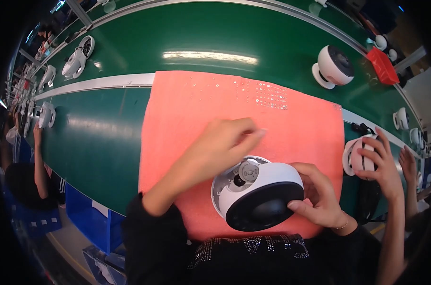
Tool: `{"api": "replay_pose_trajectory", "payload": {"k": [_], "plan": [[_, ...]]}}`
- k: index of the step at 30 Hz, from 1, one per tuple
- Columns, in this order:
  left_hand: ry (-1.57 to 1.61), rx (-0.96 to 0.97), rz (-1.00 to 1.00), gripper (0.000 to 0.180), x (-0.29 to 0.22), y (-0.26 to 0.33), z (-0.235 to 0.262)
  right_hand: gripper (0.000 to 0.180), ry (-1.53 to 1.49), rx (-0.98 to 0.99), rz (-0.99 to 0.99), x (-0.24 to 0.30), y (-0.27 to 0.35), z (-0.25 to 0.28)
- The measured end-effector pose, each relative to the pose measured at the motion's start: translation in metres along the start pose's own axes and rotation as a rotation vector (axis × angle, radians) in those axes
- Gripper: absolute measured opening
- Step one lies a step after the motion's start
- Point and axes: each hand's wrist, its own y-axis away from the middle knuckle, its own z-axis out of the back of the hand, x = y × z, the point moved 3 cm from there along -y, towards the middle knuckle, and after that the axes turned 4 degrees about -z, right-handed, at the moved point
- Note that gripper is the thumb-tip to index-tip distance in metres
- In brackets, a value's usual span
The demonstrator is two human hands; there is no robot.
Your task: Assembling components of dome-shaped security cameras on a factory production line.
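A white rounded device (234,199) with a glossy black face is tilted toward me on the pink foam mat (177,104). Its round white base (216,202) shows behind it, with a grey metal disc (248,171) visible in the opening. My right hand (322,197) grips the device's right side, thumb near the black face. Just above and behind the base, my left hand (232,135) is closed in a pinch, slightly blurred; whatever its fingertips hold is too small to make out. Toward the mat's far edge lie small screws (271,96), several in neat rows and others scattered.
Beyond the mat runs a green conveyor belt (139,28) carrying a similar white device (335,65) and a red bin (382,65). On the right, another person's hand (386,171) holds a similar unit (362,154). A co-worker's arm (39,161) reaches in at far left.
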Motion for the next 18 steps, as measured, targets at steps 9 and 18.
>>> {"api": "replay_pose_trajectory", "payload": {"k": [9, 18], "plan": [[0.037, -0.283, 0.007, 0.042, -0.011, 0.128, -0.009, 0.047, 0.167, 0.165, -0.016, 0.018, -0.02, -0.01], [-0.273, -0.019, 0.214, 0.06, -0.018, 0.126, 0.017, 0.036, 0.233, 0.179, -0.118, 0.023, -0.039, -0.012]]}}
